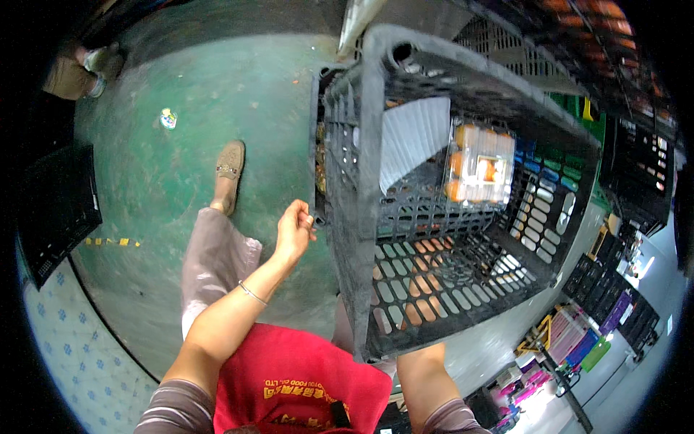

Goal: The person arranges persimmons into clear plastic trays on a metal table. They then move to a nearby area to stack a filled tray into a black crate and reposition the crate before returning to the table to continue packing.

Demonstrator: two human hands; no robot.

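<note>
A black slatted plastic crate (pixel 455 309) stands tilted in front of me, its open side facing me. Inside lie a clear plastic clamshell box of orange round items (pixel 480 165) and a piece of white corrugated sheet (pixel 417 135). My left hand (pixel 295 230) is just left of the crate, its fingers curled together; whether they touch the rim of a second, lower black crate (pixel 313 157) I cannot tell. My right forearm passes behind the crate, and my right hand (pixel 425 304) shows only in part through the slats, so its fingers are hidden.
On the green floor lies a small colourful wrapper (pixel 168 118). A black crate (pixel 59 211) stands at the left, near another person's feet (pixel 95 70). More black crates (pixel 634 168) are stacked at the right, with colourful goods (pixel 580 336) beyond. Orange items fill crates at the upper right.
</note>
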